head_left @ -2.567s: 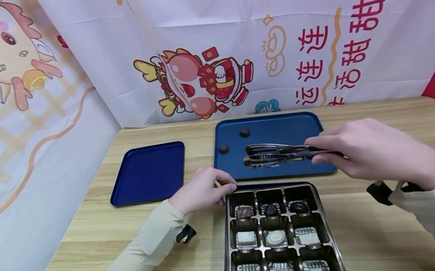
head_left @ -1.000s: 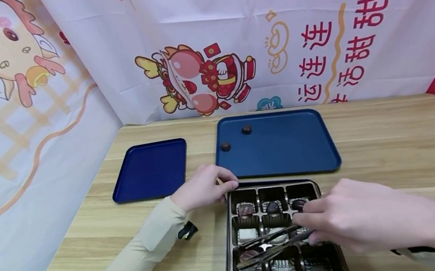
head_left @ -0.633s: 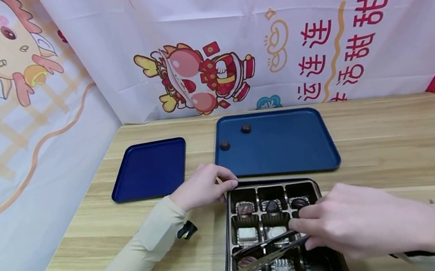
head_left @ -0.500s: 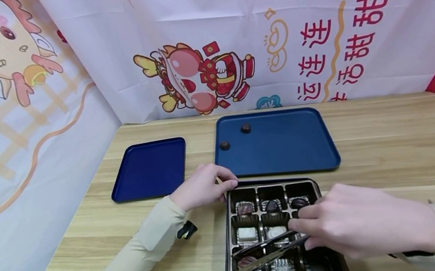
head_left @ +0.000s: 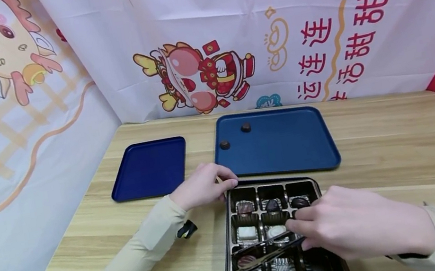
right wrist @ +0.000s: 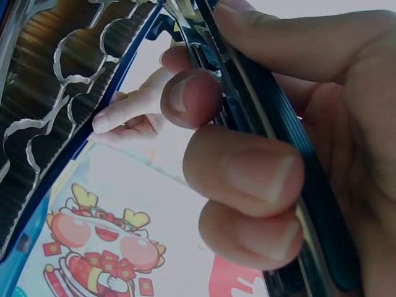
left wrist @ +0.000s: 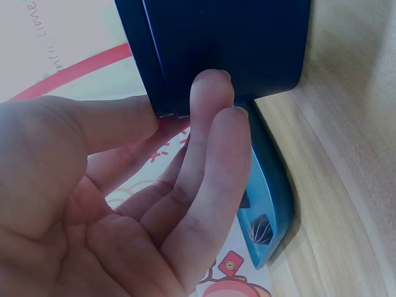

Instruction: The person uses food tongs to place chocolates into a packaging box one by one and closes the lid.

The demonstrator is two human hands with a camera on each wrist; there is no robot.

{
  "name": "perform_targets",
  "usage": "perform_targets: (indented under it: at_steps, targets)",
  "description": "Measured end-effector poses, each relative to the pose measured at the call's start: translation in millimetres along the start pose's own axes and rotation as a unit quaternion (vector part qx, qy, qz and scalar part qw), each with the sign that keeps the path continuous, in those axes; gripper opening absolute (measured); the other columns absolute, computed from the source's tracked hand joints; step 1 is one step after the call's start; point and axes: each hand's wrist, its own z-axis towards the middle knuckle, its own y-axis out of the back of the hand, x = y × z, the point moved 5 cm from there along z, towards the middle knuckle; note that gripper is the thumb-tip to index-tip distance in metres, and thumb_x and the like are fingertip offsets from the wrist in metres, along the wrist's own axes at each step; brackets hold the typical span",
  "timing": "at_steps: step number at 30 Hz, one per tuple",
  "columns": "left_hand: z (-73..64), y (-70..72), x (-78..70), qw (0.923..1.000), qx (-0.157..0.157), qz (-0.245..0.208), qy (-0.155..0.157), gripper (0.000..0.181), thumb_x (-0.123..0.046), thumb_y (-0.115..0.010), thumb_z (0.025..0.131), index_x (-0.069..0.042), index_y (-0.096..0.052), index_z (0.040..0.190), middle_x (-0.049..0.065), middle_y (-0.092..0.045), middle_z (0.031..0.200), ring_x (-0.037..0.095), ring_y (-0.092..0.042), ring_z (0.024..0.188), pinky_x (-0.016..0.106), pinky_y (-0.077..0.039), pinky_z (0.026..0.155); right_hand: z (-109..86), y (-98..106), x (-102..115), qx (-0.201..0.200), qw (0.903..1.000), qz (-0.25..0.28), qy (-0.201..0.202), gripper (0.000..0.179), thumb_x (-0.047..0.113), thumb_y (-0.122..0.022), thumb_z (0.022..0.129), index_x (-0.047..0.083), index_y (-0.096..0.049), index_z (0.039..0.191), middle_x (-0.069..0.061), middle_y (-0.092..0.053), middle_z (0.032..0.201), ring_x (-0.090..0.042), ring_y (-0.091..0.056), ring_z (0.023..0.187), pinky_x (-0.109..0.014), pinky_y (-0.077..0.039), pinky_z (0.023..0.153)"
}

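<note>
My left hand (head_left: 205,186) holds the far left corner of a dark chocolate box (head_left: 229,248), thumb and fingers at its edge; the left wrist view shows the box's dark blue side (left wrist: 229,43). My right hand (head_left: 340,225) grips a pair of metal serving tongs (head_left: 270,256), reaching over the box from the right. Their arms stand apart over the front left compartment, where a striped brown chocolate (head_left: 247,261) lies. Three dark chocolates fill the back row, including a ridged one (head_left: 272,206). The middle row shows a white square chocolate (head_left: 247,233) and a white oval one (head_left: 277,232); its right compartment is hidden by my hand.
Behind the box lies a blue tray (head_left: 283,143) with two dark chocolates (head_left: 245,127) at its left. A smaller navy tray (head_left: 149,168) lies to the left. Printed cloth (head_left: 179,12) hangs along the table's back and left sides.
My right hand brought the tongs from above the blue tray to the box. The striped chocolate now lies in the front left compartment, and the tong arms have spread. My left hand stayed put.
</note>
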Motion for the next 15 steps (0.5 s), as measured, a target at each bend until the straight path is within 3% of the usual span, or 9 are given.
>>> perform_targets:
  at_steps: [15]
  targets:
    - [0.3, 1.5, -1.8, 1.0, 0.003, -0.004, 0.004, 0.015, -0.016, -0.063, 0.099, -0.011, -0.075, 0.105, -0.004, -0.07, 0.087, 0.014, -0.064, 0.056, 0.026, -0.052, 0.06, -0.9, 1.9, -3.1, 0.013, 0.9996, 0.015, -0.022, 0.027, 0.028, -0.081, 0.081, 0.018, -0.059, 0.092, 0.013, -0.054, 0.074, -0.002, -0.052, 0.052, -0.019, -0.034, 0.039]
